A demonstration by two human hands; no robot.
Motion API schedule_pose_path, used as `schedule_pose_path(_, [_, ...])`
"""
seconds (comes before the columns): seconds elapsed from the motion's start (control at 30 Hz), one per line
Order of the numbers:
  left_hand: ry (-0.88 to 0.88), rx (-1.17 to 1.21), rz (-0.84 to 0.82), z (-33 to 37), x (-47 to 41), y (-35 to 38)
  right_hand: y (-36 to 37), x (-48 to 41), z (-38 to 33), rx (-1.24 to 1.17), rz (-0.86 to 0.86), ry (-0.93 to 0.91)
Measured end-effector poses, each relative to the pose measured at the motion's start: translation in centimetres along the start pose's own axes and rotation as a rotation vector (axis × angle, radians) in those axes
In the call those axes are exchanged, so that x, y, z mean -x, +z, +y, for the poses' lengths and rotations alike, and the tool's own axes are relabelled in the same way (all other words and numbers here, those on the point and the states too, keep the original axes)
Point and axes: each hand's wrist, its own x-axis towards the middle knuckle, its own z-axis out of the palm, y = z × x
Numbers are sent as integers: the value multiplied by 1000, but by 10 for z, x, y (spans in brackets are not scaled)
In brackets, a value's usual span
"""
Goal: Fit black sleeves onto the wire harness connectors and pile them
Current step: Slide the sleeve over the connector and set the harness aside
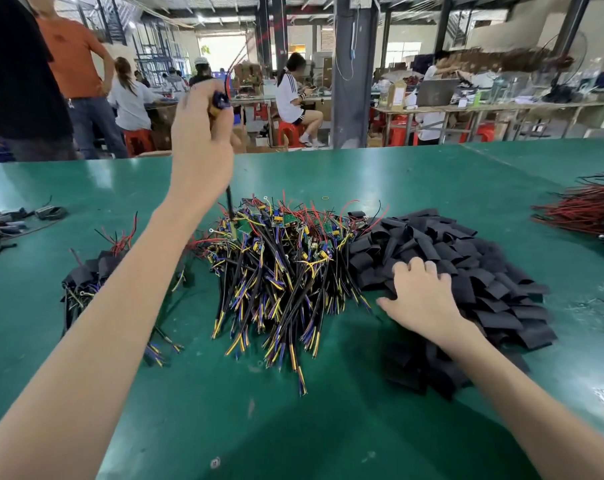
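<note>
The green worktop [328, 427] bears a harness heap [280, 258] at centre, black sleeves [467, 265] right, sleeved harnesses [86, 275] left, red wires [584, 213] far right.

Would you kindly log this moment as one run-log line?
left hand: grips one wire harness raised above tangled multicoloured harness heap | right hand: rests on pile of flat black sleeves | sleeved harness pile: left, on green table

Green table [328, 427], black sleeves [484, 282], many-coloured wire pile [276, 271]
The table is plain dark green; the sleeves flat black; the wire pile mixes black cables with yellow, blue and red strands and green boards; the raised harness [220, 102] shows blue and yellow.
</note>
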Motion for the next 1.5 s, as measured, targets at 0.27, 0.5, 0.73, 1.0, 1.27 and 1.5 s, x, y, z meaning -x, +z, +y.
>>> schedule_pose_path(0.27, [198,-601,-425,-48,98,-10,0,-3,-1,-57,-8,-7])
schedule_pose_path(0.5, [185,-672,-426,-71,150,-15,9,1,-6,-107,40,-58])
schedule_pose_path(0.73, [141,-585,-350,-62,156,-14,13,4,-10,-200,108,-193])
schedule_pose_path(1.0, [61,-502,-262,-57,160,-14,-5,3,-13,-586,246,-274])
schedule_pose_path(1.27, [66,-385,-292,-49,163,-13,0,16,-27,-840,48,-437])
schedule_pose_path(1.5, [77,-350,-290,-50,163,-12,-2,15,-28,-841,-123,-357])
